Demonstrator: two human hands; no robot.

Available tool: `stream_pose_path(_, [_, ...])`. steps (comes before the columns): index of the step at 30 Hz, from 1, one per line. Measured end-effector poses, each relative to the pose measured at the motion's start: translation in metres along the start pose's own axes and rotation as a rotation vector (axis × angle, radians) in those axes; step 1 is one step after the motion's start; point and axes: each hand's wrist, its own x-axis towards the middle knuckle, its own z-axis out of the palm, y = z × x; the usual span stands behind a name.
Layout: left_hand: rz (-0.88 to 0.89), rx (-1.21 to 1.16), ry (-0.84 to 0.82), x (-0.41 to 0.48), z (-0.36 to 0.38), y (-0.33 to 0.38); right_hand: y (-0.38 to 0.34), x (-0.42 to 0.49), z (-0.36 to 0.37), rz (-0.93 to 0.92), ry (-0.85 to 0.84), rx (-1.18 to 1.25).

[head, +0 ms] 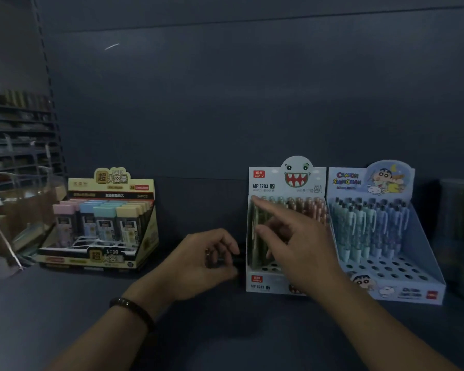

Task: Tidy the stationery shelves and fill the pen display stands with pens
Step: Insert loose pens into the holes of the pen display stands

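A white pen display stand (265, 183) with a toothy monster face holds green and brown pens (303, 206) in its back rows; empty holes show at its front. My right hand (300, 247) reaches over it, index finger stretched out to the pen tops at the stand's back left corner. My left hand (206, 259), with a dark bracelet on the wrist, is curled beside the stand's left wall and grips a small dark object (237, 259) that is too dim to identify. A blue cartoon pen stand (426, 266) to the right holds blue and mint pens (370, 228) and has several empty holes.
A yellow display box (145, 236) of pastel-capped lead cases stands at the left on the dark shelf (65, 303). A dark panel backs the shelf. Clear packaging and cardboard boxes (16, 210) lie at the far left; a dim item (461, 236) sits at the far right.
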Motion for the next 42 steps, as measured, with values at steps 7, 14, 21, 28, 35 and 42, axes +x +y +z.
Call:
stream_pose_path(7, [-0.095,0.251,0.409,0.004,-0.021,-0.03,-0.002,-0.003,-0.007,0.088,-0.186,-0.023])
stream_pose_path(14, [-0.015,0.568,0.289,-0.001,-0.022,-0.049,-0.002,-0.005,-0.003,0.074,-0.119,-0.014])
stream_pose_path(21, [-0.002,0.689,0.199,0.004,-0.012,-0.05,0.004,-0.005,-0.005,0.097,0.035,0.051])
stream_pose_path(28, [-0.028,0.708,0.202,0.007,-0.007,-0.046,0.003,-0.007,-0.008,0.089,0.089,0.041])
stream_pose_path(35, [0.12,0.649,0.366,0.005,-0.012,-0.036,0.002,-0.008,-0.009,0.089,0.093,0.063])
stream_pose_path(42, [0.424,0.685,0.535,0.013,0.004,0.003,-0.005,-0.007,-0.008,0.091,0.075,0.098])
